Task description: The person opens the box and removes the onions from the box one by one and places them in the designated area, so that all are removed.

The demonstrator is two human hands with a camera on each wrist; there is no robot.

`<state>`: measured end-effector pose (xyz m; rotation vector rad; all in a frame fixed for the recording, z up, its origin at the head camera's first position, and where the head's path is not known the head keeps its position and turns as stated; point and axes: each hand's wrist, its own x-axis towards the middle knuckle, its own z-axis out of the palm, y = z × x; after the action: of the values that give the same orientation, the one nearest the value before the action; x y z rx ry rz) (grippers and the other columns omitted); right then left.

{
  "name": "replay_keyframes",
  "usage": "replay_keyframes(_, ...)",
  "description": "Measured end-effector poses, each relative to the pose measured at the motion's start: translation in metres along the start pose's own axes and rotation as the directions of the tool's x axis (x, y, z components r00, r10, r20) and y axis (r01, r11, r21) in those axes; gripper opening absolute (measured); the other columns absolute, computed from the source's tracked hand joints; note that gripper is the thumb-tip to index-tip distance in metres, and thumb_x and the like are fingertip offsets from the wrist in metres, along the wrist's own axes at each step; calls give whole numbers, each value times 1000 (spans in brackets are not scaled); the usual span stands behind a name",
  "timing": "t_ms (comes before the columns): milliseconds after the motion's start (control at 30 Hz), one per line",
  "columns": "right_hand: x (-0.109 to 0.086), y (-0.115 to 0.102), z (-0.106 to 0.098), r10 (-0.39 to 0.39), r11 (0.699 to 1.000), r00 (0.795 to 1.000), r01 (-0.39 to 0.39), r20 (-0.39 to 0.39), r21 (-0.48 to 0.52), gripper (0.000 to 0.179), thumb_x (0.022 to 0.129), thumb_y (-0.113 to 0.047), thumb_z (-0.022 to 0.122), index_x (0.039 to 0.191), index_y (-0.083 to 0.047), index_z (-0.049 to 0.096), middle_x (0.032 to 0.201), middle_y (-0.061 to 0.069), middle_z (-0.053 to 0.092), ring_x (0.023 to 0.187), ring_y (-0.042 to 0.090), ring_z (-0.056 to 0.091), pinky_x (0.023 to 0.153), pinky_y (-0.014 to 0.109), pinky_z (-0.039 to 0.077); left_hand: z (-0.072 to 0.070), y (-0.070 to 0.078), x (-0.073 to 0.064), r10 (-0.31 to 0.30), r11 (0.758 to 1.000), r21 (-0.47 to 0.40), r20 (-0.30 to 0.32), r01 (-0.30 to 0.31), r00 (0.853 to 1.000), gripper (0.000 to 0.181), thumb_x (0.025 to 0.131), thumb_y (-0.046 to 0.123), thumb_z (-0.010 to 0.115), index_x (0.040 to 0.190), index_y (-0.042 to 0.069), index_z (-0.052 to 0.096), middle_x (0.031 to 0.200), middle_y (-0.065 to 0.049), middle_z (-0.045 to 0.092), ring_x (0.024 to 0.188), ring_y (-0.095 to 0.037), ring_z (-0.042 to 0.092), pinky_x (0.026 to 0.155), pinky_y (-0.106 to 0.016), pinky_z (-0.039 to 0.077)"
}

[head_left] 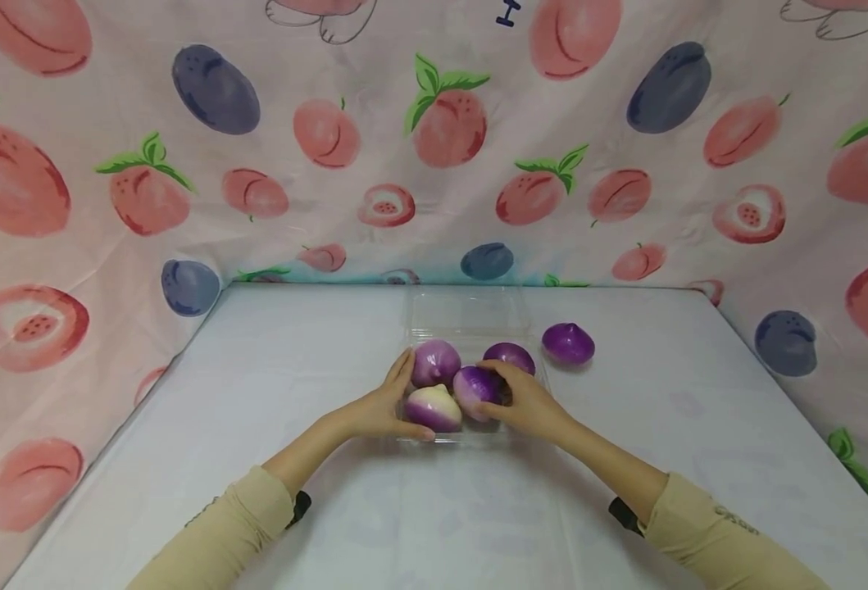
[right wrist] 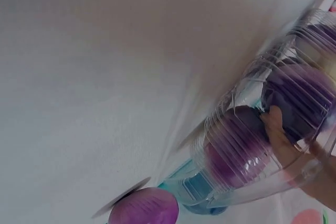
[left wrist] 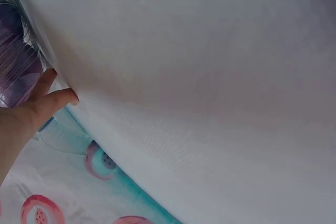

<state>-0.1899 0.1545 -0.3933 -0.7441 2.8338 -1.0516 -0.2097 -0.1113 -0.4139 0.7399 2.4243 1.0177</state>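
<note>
A clear plastic box (head_left: 470,438) with its lid (head_left: 466,310) raised at the back stands mid-table. My left hand (head_left: 374,408) rests against its left side, thumb along the front edge; in the left wrist view the fingers (left wrist: 60,98) look straight against the wall. Inside the box, my right hand (head_left: 529,403) grips a purple and whitish onion (head_left: 472,392) at the front right. Beside it sits a cream-topped onion (head_left: 434,408), front left. A lighter purple onion (head_left: 436,362) lies back left, and a dark purple onion (head_left: 511,357) back right, partly behind the right hand.
Another purple onion (head_left: 568,344) lies on the white tabletop (head_left: 256,360), right of the box. A fruit-printed cloth (head_left: 374,98) hangs behind and along both sides of the table.
</note>
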Motion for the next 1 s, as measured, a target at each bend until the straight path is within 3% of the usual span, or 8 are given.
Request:
replay_keyframes(200, -1, -3, -6, -7, 1000, 998, 7, 56, 9, 60, 83, -13, 71, 134, 5, 44, 132, 26, 50, 118, 41, 53, 91, 47, 51, -1, -1, -2, -3, 1000, 0, -1, 3, 1000, 130, 72, 55, 75, 148, 8, -19, 155, -14, -26, 145, -38, -3, 115, -51, 19)
replay_keyframes(467, -7, 2, -8, -27, 998, 1000, 27, 3, 49, 65, 82, -13, 73, 136, 4, 41, 130, 27, 50, 100, 34, 60, 77, 35, 57, -1, -1, -1, -5, 1000, 5, 5, 5, 1000, 129, 72, 56, 74, 148, 8, -19, 155, -12, -26, 145, -38, -1, 115, -52, 21)
replay_keyframes(733, -16, 4, -17, -87, 996, 996, 87, -13, 6, 66, 83, -13, 72, 137, 5, 40, 129, 27, 49, 96, 32, 60, 78, 40, 56, 0, -2, -3, -6, 1000, -1, -4, 6, 1000, 130, 71, 57, 74, 148, 8, -18, 156, -13, -24, 145, -38, -1, 115, -51, 20)
replay_keyframes(867, -17, 6, -27, -75, 997, 997, 75, -7, -18, 64, 85, -17, 70, 137, 5, 41, 122, 24, 53, 95, 29, 58, 81, 44, 54, -1, 0, -3, -16, 1000, 5, -2, 16, 1000, 129, 71, 57, 74, 148, 8, -17, 156, -12, -24, 145, -38, 0, 115, -51, 21)
replay_keyframes(1000, -19, 10, -35, -72, 997, 996, 72, -52, 16, 59, 82, -12, 73, 132, 3, 47, 116, 20, 55, 97, 30, 57, 83, 46, 54, 0, 0, -2, -10, 1000, 8, -3, 10, 1000, 130, 71, 58, 74, 148, 8, -17, 156, -13, -24, 145, -38, 0, 115, -52, 20)
